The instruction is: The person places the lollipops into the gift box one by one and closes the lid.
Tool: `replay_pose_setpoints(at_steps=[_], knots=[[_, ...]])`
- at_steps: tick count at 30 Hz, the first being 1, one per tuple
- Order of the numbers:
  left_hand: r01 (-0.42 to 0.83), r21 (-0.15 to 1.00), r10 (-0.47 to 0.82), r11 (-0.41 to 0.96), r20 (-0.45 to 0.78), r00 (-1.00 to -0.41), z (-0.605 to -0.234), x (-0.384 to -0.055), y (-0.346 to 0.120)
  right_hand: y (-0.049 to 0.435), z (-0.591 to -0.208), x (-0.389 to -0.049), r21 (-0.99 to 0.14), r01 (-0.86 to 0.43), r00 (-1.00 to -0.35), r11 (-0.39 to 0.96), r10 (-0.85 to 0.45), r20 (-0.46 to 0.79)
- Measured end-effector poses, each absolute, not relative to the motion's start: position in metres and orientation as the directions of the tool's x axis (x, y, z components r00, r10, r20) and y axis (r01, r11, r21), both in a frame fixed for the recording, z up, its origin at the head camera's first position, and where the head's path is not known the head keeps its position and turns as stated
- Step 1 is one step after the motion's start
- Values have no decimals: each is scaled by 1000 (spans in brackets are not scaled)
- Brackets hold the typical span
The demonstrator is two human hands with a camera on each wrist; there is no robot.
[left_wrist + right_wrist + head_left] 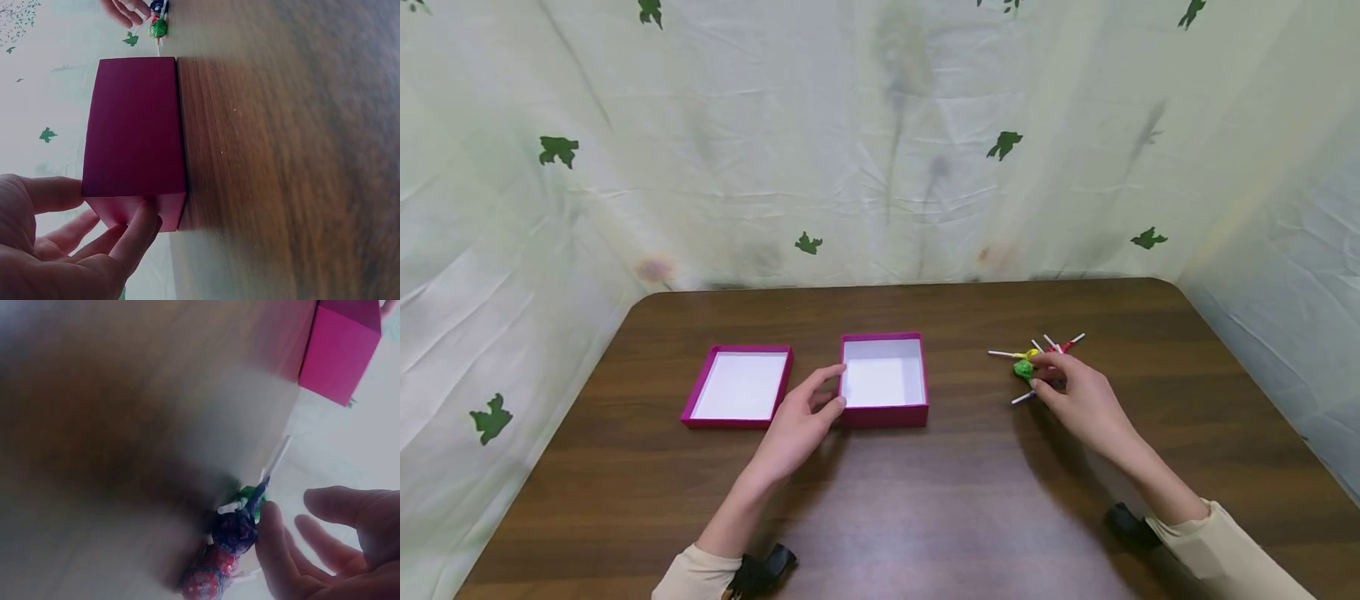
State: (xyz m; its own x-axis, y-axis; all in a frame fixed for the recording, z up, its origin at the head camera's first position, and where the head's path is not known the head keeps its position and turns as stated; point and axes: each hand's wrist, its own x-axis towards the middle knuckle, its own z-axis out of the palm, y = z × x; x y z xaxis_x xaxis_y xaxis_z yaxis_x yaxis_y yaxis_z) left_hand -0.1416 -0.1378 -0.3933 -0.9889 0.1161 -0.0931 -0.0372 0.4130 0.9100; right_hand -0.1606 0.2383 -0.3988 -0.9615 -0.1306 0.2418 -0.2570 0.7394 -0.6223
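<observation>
An uncovered magenta box (883, 417) with a white inside stands on the table. At its left side is my left hand (800, 425), its spread fingertips touching the wall, as the left wrist view also shows. My right hand (1084, 406) is over a small cluster of wrapped lollipops on the right. In the head view its thumb and forefinger come close to a green lollipop (1023, 369), beside a yellow lollipop (1032, 354). The right wrist view shows thumb and fingers apart, with a dark purple lollipop (235, 531) and a red lollipop (205, 582) near the fingertips.
A shallow magenta lid (739, 385) lies inside-up to the left of the box. Everything rests on a brown wooden table (917, 517). Pale cloth (850, 150) with green leaf shapes hangs behind it and at both sides.
</observation>
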Motion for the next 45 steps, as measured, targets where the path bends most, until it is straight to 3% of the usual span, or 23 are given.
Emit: replay_pose_setpoints(at_steps=[12, 27, 45], knots=[[-41, 916, 122, 399, -97, -988, -392, -140, -136, 235, -404, -175, -579, -280, -959, 766, -199, 201], [-39, 926, 125, 376, -92, -988, -394, -139, -137, 232, -408, -191, -696, -186, -971, 693, -239, 21], [-38, 924, 121, 380, -90, -989, -395, -141, -140, 232, -408, -197, -743, -162, -974, 649, -224, 17]])
